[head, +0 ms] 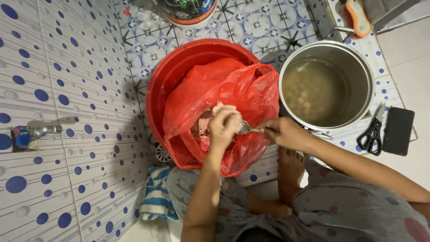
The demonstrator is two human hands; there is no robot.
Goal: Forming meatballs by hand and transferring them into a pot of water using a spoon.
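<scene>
Over the red basin, inside the red plastic bag, the left hand is clenching a pale lump of meat. The right hand is gripping a metal spoon, its long axis running sideways from the pot side toward the meat, bowl touching the left fingers.

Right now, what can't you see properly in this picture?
Head view only:
- What the left hand holds: covered by the hand and the red bag.
- The spoon bowl: behind the left hand.
- What lies in the pot: blurred by cloudy liquid.
- The container at the top: cut off by the edge.
</scene>
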